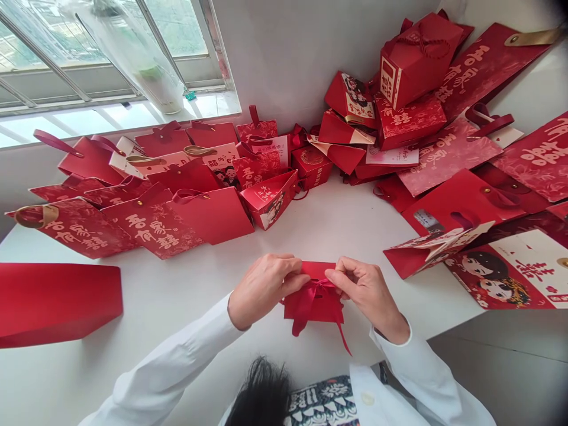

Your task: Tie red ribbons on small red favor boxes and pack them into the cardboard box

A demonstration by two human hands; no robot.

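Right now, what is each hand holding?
Left hand: closed on the red ribbon of the small red box.
Right hand: closed on the same ribbon.

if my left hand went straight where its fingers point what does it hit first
Pointing rightward, the left hand pinches the red ribbon on the small red box; next it would likely meet the right hand.

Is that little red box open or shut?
Shut: the small red paper box has its top flap folded down, red satin ribbon across it.
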